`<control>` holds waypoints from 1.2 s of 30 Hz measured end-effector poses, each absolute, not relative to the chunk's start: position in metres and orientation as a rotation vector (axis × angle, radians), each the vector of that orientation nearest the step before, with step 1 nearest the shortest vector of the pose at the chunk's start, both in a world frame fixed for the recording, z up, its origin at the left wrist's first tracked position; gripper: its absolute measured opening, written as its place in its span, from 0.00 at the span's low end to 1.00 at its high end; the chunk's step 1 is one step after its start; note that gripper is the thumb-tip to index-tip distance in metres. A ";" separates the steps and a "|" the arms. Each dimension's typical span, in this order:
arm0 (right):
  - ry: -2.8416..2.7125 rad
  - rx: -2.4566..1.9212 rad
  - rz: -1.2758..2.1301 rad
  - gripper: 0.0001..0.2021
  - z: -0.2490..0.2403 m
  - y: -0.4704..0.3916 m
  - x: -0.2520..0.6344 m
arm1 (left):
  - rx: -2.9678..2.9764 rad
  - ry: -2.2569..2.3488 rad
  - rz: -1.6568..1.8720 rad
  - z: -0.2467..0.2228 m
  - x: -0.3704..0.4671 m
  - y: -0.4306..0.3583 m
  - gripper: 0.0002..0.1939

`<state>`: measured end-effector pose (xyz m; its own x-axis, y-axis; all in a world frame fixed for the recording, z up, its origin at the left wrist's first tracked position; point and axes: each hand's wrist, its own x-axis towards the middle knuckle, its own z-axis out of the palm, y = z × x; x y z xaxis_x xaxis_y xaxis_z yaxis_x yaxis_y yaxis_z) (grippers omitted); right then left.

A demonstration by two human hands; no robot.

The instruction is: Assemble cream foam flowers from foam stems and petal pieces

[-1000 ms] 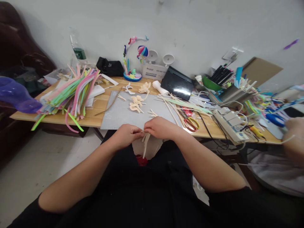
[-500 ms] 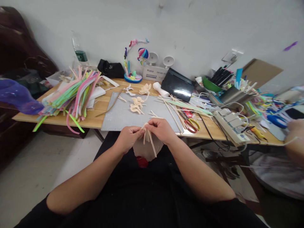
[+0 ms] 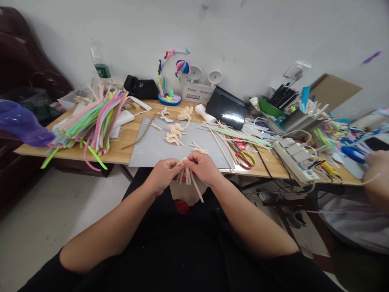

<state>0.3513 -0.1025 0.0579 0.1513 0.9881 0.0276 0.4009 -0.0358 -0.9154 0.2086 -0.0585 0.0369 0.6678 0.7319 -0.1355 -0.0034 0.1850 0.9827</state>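
Cream strips [image 3: 198, 190], near vertical a second ago, now fan toward the lower right at the centre of the frame, below left hand [image 3: 162, 174] and right hand [image 3: 207, 168].
Thumbs and fingers on both sides pinch the upper ends by the front edge of the grey mat [image 3: 152, 152]; loose tips point down, the longest slanting from upper left to lower right. Bunching appears in hand; the next move likely calls for a steady pinch.

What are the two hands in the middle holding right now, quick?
Left hand: closed, pinching cream strips.
Right hand: closed, pinching the same cream strips.
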 end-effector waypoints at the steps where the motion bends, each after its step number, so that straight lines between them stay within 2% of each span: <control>1: -1.341 -1.557 0.887 0.09 0.057 -0.102 0.351 | 1.268 0.685 0.570 0.036 0.209 -0.059 0.14; 10: -1.125 -1.523 0.802 0.09 0.048 -0.103 0.341 | 1.368 0.746 0.621 0.029 0.213 -0.062 0.15; 21: -1.196 -1.582 0.723 0.09 0.039 -0.101 0.345 | 1.290 0.657 0.620 0.024 0.216 -0.062 0.17; 30: -1.078 -1.582 0.650 0.09 0.031 -0.102 0.333 | 0.969 0.701 0.514 0.018 0.219 -0.067 0.16; 36: -1.079 -1.514 0.606 0.09 0.023 -0.102 0.331 | 0.874 0.662 0.608 0.018 0.222 -0.070 0.15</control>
<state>0.3306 -0.1023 0.0231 0.4496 0.8746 0.1813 0.3003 0.0432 -0.9529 0.2223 -0.0702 0.0176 0.6466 0.7139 -0.2690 -0.2072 0.5037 0.8387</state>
